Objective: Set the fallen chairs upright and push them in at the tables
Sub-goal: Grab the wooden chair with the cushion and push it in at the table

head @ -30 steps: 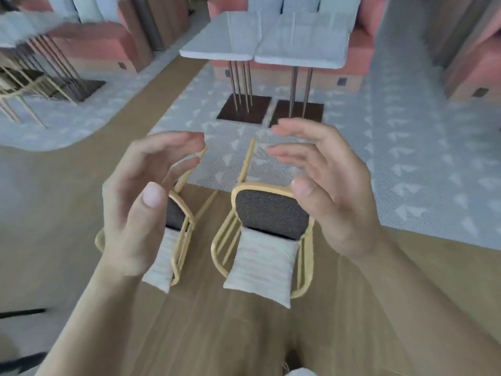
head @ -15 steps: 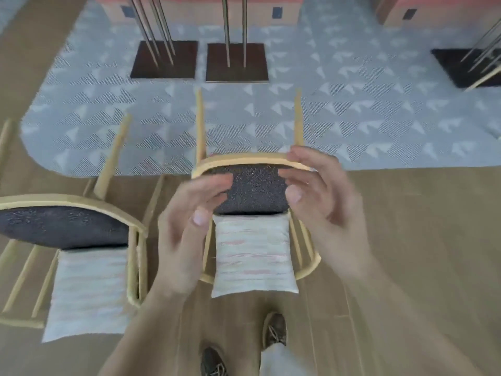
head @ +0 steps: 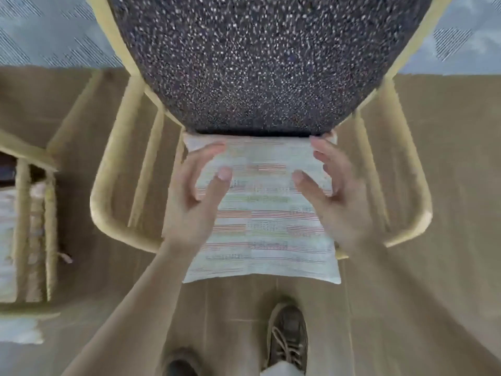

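A fallen chair (head: 119, 185) with a yellow wooden frame lies on its back on the floor right below me. Its dark speckled seat (head: 260, 63) fills the top of the view, and a pale striped cushion (head: 260, 234) lies against its backrest. My left hand (head: 195, 202) and my right hand (head: 336, 202) hover over the cushion's two upper corners, fingers spread and slightly bent, holding nothing. A second fallen chair (head: 29, 213) of the same kind lies at the left edge, only partly in view.
The chairs lie on a wooden floor (head: 447, 131). A grey patterned carpet (head: 54, 36) begins just beyond them at the top. My two shoes (head: 287, 340) stand close behind the cushion.
The view has closed in and tilted down onto the right-hand chair. Both hands dropped from the seat's top edge to the cushion, still holding nothing.
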Available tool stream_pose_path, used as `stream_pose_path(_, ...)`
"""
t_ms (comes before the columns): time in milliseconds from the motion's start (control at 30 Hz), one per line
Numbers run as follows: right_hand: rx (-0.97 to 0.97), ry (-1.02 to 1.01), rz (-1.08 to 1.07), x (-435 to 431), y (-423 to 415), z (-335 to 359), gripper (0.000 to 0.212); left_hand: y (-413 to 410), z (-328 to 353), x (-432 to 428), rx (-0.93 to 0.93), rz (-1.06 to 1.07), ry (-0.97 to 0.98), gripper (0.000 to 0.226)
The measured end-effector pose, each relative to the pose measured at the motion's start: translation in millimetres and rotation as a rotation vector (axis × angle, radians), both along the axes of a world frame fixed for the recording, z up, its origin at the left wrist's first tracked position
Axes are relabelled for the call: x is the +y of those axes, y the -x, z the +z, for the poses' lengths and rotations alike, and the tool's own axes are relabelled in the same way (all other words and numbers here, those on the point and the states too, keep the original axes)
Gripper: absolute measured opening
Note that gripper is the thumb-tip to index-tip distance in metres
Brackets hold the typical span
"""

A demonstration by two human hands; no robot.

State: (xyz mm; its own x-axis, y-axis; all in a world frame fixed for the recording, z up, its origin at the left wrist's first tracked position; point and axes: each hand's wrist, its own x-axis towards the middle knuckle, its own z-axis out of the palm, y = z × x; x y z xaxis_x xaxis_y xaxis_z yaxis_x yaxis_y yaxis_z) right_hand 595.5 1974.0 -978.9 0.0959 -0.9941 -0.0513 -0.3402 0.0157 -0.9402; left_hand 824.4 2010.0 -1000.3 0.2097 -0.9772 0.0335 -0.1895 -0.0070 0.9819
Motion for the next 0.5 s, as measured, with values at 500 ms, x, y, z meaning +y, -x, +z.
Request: stream_pose_path(500,0.004,-0.362,-0.160,-11.4,54.7,-189.4,0.091,-34.5,-189.9,17.0,0.089,0.074,-0.506,0.124)
